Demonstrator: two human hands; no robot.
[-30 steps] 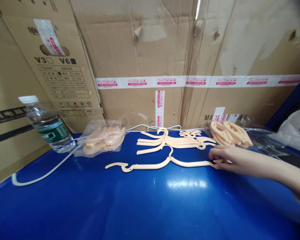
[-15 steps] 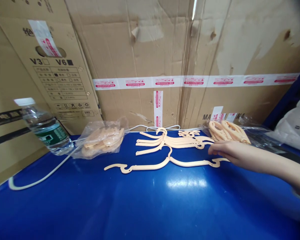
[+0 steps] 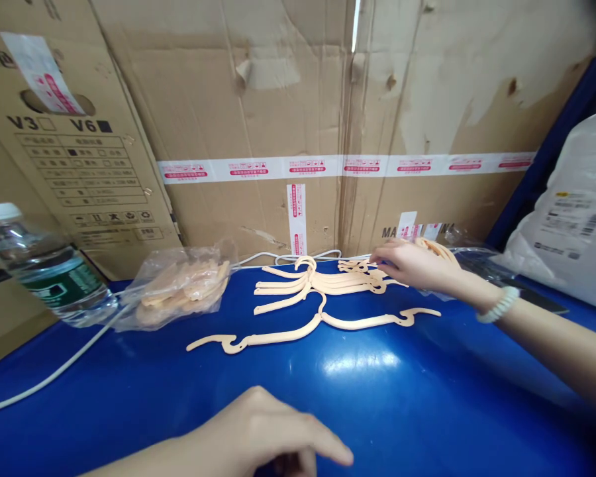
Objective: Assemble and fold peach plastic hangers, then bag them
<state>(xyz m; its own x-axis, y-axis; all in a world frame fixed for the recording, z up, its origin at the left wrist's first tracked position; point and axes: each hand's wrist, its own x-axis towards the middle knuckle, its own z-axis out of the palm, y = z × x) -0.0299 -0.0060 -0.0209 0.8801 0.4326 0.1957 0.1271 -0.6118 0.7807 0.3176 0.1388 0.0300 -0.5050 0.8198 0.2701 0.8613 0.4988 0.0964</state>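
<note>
One cream plastic hanger (image 3: pixel 328 322) lies flat on the blue table (image 3: pixel 427 397), apart from a stack of like hangers (image 3: pixel 298 283) behind it. My right hand (image 3: pixel 420 266) reaches in from the right, a bead bracelet (image 3: pixel 496 306) on its wrist. Its fingers are stretched, with the tips on small cream pieces (image 3: pixel 355 267) at the stack's right end. My left hand (image 3: pixel 273 430) rests at the bottom edge, fingers loosely spread and holding nothing.
Left of the stack lies a clear bag of cream parts (image 3: pixel 179 291); another bag (image 3: pixel 471 258) lies behind my right hand. A water bottle (image 3: pixel 44 271) and a white cable (image 3: pixel 54 374) are at the left. Cardboard boxes (image 3: pixel 278 99) wall the back. A white poly bag (image 3: pixel 571 218) sits at the right.
My right hand has left the front hanger's right end and moved back and left onto the small pieces by the stack. My left hand has come into view at the bottom.
</note>
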